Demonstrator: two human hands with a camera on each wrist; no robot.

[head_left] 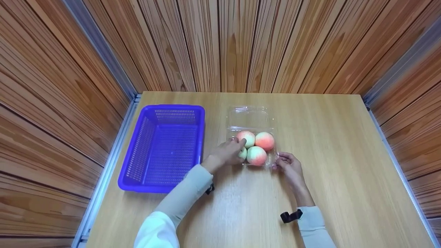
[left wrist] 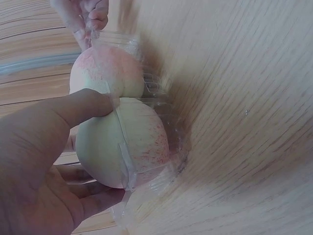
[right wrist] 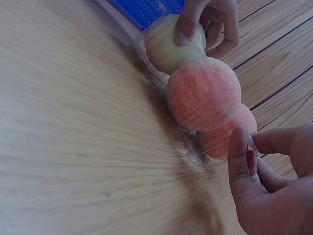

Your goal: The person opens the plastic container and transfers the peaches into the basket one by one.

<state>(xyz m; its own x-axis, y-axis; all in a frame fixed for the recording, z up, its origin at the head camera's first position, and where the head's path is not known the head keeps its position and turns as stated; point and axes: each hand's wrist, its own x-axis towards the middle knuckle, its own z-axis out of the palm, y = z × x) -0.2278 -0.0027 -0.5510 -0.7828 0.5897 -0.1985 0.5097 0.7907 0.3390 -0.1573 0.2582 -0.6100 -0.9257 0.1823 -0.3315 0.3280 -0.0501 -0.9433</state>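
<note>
Four-slot clear plastic clamshell box [head_left: 249, 117] lies with its lid folded back, away from me. Several peaches, pale green blushed with pink, sit in its near half. My left hand [head_left: 225, 151] holds the near-left peach [left wrist: 120, 144], thumb on top and fingers around its outer side, by the box's left rim. A second peach [head_left: 257, 156] touches it on the right; another peach [head_left: 265, 141] is behind that one. My right hand [head_left: 290, 167] pinches the box's right rim between thumb and fingers, as the right wrist view shows. My left hand partly hides the held peach in the head view.
A purple plastic basket [head_left: 202, 144] with slotted walls stands left of the box, nothing in it. The wooden table [head_left: 330, 137] has wood-patterned panels [head_left: 237, 44] behind and at both sides. Metal rails [head_left: 110, 165] run along the table's sides.
</note>
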